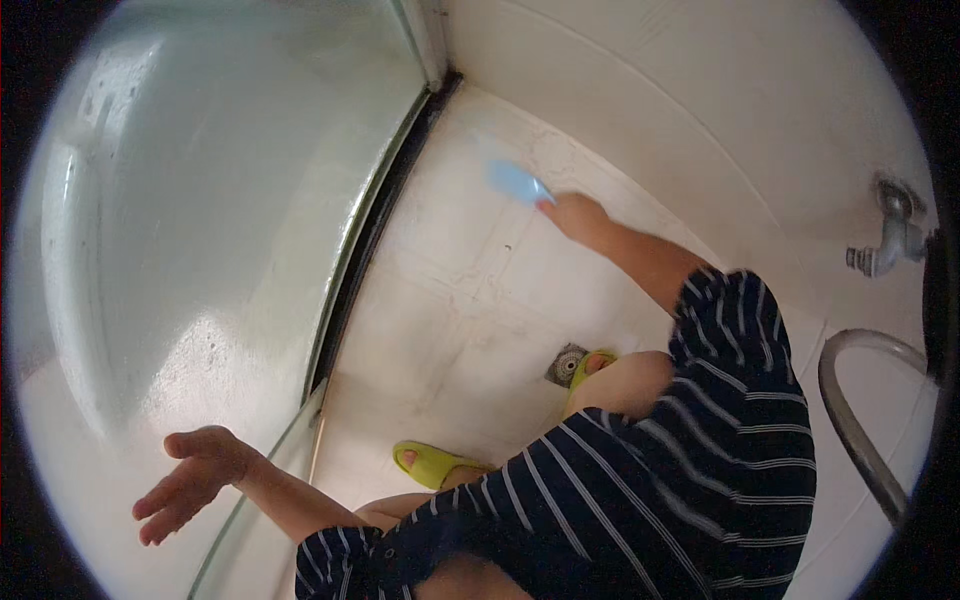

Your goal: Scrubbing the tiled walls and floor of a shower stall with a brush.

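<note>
My right hand is closed around one end of a light blue plastic tool. Motion blurs the tool, so its exact kind cannot be told. It is over the pale tiled floor, toward the corner where the glass meets the wall; whether it touches the tiles is unclear. At the lower left, my left hand has its fingers spread and nothing in it. It is beside the edge of a glass panel, with the forearm crossing that edge.
Left of the floor stands a wet glass shower panel above a dark sill strip. A round-grated floor drain is near my green slippers. On the right are a wall, a metal tap and a curved metal pipe.
</note>
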{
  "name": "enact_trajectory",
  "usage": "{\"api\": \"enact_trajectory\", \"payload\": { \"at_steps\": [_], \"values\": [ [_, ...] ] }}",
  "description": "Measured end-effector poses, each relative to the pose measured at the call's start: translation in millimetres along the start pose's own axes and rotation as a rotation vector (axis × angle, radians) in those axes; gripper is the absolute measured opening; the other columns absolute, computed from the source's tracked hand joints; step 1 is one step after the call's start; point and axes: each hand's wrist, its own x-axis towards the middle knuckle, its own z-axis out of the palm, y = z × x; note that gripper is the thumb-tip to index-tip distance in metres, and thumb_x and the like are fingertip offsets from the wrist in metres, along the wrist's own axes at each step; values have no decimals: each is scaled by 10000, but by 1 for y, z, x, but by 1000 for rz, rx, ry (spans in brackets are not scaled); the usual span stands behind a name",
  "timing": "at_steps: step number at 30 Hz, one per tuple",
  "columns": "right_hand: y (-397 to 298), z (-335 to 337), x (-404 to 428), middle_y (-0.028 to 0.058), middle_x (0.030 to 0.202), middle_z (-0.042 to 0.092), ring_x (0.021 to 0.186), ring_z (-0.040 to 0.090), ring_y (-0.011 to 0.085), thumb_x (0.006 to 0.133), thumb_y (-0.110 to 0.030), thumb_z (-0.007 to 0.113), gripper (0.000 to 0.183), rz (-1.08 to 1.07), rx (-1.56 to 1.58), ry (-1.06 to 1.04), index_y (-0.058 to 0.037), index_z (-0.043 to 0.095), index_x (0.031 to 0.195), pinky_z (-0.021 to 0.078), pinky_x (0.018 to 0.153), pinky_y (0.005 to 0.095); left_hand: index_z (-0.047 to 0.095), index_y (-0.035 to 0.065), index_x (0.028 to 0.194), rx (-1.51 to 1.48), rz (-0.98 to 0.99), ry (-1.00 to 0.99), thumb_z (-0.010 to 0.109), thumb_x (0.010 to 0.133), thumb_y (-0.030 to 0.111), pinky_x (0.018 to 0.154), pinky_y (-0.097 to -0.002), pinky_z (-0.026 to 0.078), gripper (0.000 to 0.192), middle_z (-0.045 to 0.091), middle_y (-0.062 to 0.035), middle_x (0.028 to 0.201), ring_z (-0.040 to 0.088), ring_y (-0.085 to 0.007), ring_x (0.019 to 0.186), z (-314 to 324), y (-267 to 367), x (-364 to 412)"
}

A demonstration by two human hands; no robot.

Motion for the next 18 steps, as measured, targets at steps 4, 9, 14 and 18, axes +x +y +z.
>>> {"api": "enact_trajectory", "payload": {
  "at_steps": [4,9,14,18],
  "values": [
    [-2,-43,21,192,820,624,798,600,350,861,-507,372,578,-34,-260,-20,11,627,821,455,690,460,55,-7,1375,-24,22,9,212,867,593,1021,-536,45,802,-75,-243,1417,-55,-395,1313,1,7,-1],
    [-41,38,29,202,871,620,832,599,340,854,-534,360,604,-89,-36,-2,14,615,865,449,729,447,64,-25,1368,0,-7,10,195,879,572,1027,-527,50,783,-64,-250,1414,-47,-397,1313,2,5,-2],
    [-52,-35,48,203,868,624,820,610,338,848,-559,366,625,60,-89,76,12,621,861,468,705,444,71,-11,1373,23,45,31,196,880,568,1036,-508,46,770,-66,-242,1417,-61,-371,1320,-1,4,-4],
    [-77,34,20,203,895,621,845,604,336,846,-563,361,629,-58,-94,-48,9,618,888,470,733,438,70,-25,1368,-19,7,5,209,885,555,1044,-484,19,767,-71,-239,1418,-82,-352,1322,0,0,0]
  ]
}}
